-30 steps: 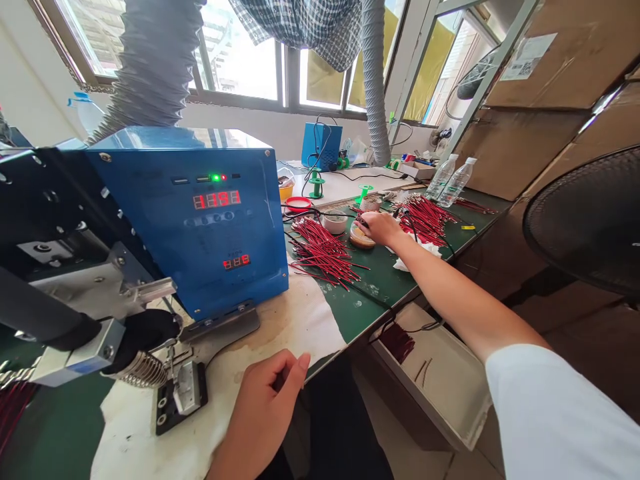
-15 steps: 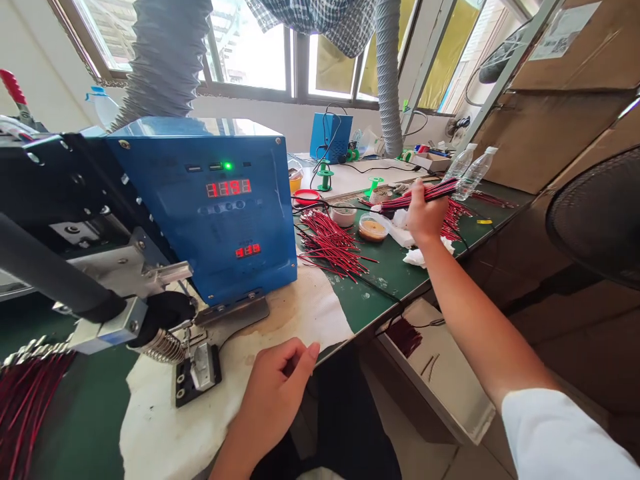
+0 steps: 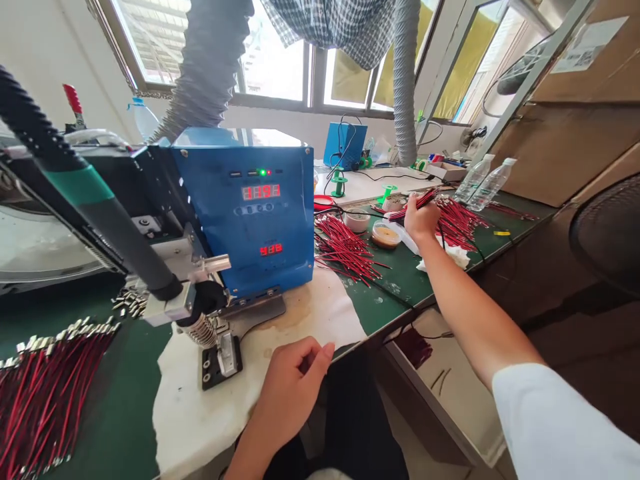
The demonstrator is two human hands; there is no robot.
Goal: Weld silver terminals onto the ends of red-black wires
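Note:
At the far side of the bench, my right hand (image 3: 423, 217) is closed around a bundle of red and black wires (image 3: 427, 198), whose ends stick out past the fist. More such wires lie beside it. My left hand (image 3: 297, 377) rests curled near the front edge of the bench, thumb against forefinger, with nothing visible in it. To its left, a soldering head with a coiled spring (image 3: 200, 331) stands over a small metal fixture (image 3: 227, 355) on a black base. Behind them is a blue machine (image 3: 245, 227) with red digits and a green light.
Wires with metal connectors (image 3: 60, 373) lie in a pile at left. A loose wire heap (image 3: 347, 247), a tub of brown paste (image 3: 386, 235) and crumpled tissue (image 3: 445, 257) are on the green bench. Two plastic bottles (image 3: 493, 183) stand behind. An open drawer (image 3: 445, 393) juts below; a fan (image 3: 610, 233) is at right.
The view has swung left, showing more of the connector pile. My right hand has tilted its wire bundle and lowered it towards the heap. The machine's lower digits differ, and a red light now shows.

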